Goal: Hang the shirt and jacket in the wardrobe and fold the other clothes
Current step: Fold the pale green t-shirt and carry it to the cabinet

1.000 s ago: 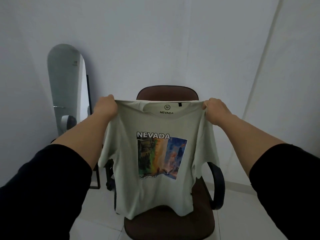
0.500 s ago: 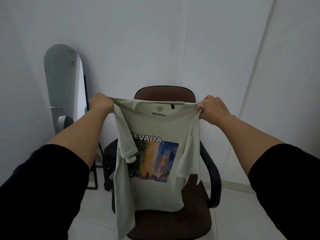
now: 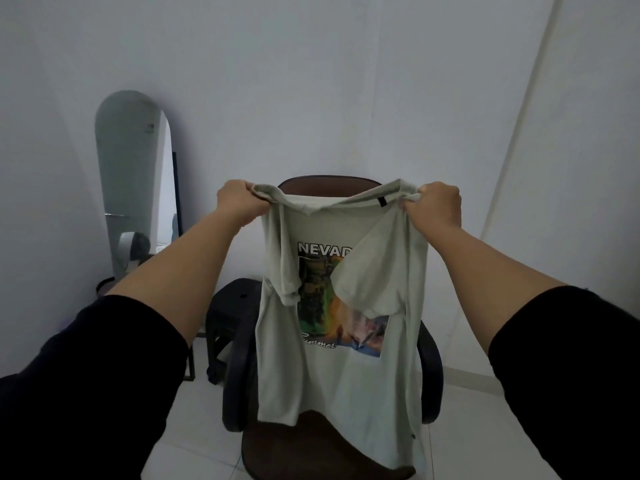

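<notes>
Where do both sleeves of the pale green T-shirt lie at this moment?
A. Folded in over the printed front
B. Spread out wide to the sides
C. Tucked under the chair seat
A: both sleeves of the T-shirt hang inward over the print, held up by the left hand and the right hand.

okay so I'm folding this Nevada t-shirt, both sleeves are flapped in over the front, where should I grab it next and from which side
Probably the bottom hem of the T-shirt, taken from below. Your left hand and right hand already pinch the shoulders, so the top is controlled, while the hem hangs loose over the brown office chair, the only free edge to bring up.
</notes>
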